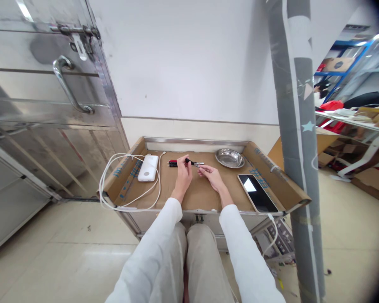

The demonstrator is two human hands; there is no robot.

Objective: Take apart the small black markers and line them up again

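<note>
My left hand (183, 173) pinches the black end of a small slim tool (193, 163) above the cardboard-lined table (196, 191). My right hand (210, 173) pinches the same tool at its metal tip end. Just left of the hands lie a few red and black pen-like pieces (173, 163) on the cardboard. Both hands hover near the middle of the table, fingers closed.
A white power bank (148, 168) with a looping white cable (113, 185) lies at the left. A round metal dish (230, 158) sits at the back right, a phone (257, 192) at the right. A grey pillar (298, 139) stands right, a steel door (44, 84) left.
</note>
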